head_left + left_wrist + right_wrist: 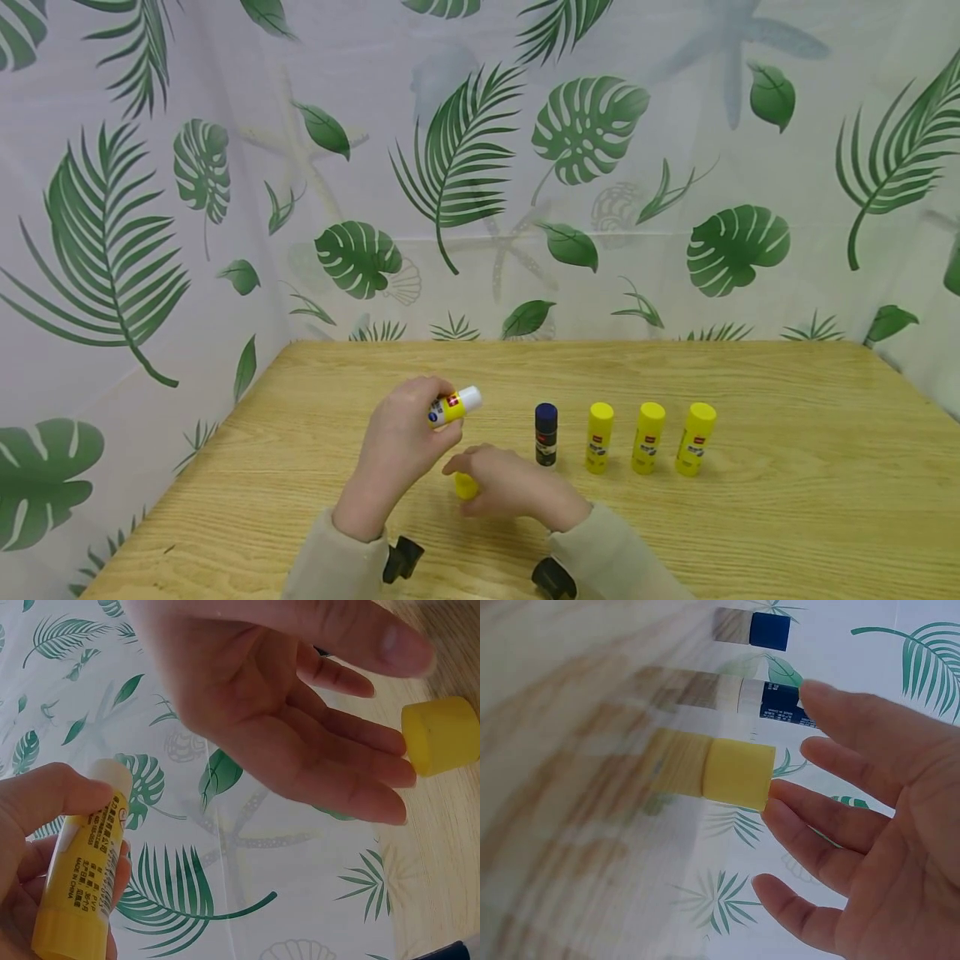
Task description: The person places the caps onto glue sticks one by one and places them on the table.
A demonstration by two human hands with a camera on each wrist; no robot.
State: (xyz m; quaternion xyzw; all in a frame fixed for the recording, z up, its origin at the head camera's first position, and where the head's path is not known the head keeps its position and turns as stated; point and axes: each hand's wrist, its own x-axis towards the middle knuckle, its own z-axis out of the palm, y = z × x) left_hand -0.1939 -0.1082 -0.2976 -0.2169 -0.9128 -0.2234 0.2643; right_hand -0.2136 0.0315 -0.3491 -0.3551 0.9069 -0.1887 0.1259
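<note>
My left hand grips a yellow glue stick, uncapped, tilted above the table. Its white end points away from the palm, and the thumb lies along the barrel. Lower and to the right is my right hand, its fingers loosely extended. A yellow cap stands on the table at its fingertips; one fingertip appears to touch it. The thumb stays apart from the cap, as the left wrist view of the same cap also shows.
To the right stand a dark glue stick with a blue cap and three yellow glue sticks in a row. The right wrist view shows a blue cap-like piece and a navy-and-white barrel. Behind the wooden table hangs a leaf-patterned cloth.
</note>
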